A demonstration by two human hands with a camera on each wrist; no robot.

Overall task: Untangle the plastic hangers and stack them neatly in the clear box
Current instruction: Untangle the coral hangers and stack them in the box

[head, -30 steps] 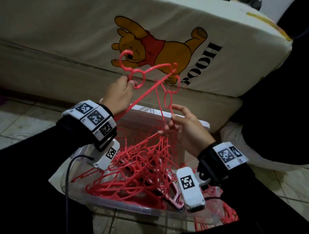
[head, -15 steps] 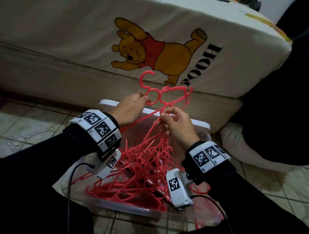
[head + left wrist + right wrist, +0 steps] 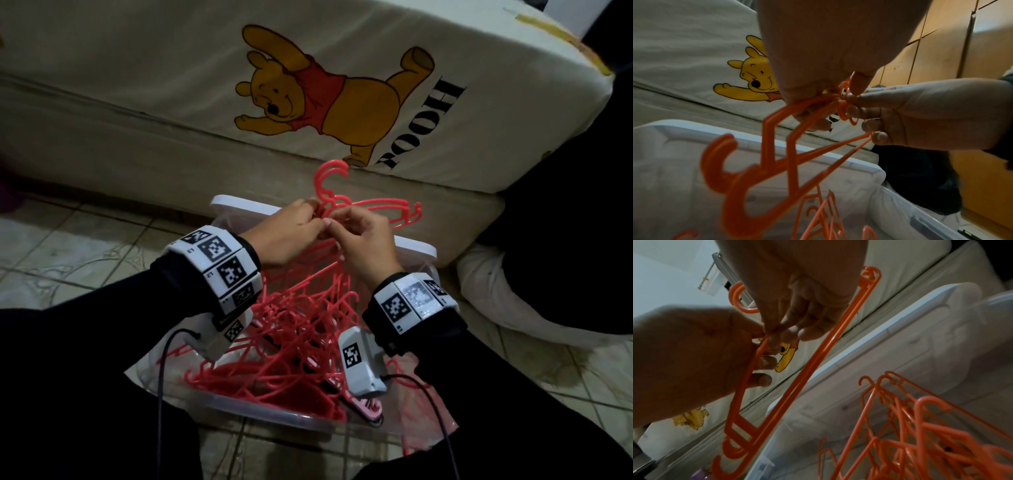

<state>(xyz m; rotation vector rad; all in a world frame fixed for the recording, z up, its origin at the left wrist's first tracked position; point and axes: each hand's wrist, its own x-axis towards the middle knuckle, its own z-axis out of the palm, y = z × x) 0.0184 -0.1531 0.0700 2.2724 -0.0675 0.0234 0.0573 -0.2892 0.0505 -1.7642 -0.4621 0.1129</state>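
Two red plastic hangers (image 3: 373, 209) lie pressed together, hooks (image 3: 329, 176) up, above the far edge of the clear box (image 3: 274, 413). My left hand (image 3: 310, 214) grips them at the neck below the hooks. My right hand (image 3: 337, 221) pinches the same neck from the right, fingertips touching the left hand. In the left wrist view the held hangers (image 3: 781, 155) hang down from both hands. In the right wrist view their bars (image 3: 797, 378) run side by side. A tangle of red hangers (image 3: 294, 339) fills the box beneath my wrists.
The white lid (image 3: 236, 205) stands behind the box against a cream mattress with a bear print (image 3: 171, 85). Tiled floor (image 3: 68, 260) lies to the left. A dark cloth (image 3: 565, 222) and a white cushion (image 3: 496, 294) lie to the right. A pink hanger (image 3: 368, 407) pokes out at the box's front.
Both hands came down and together. The right hand left the lower hanger bars and now pinches the neck beside the left hand; the raised hangers are lower and aligned.
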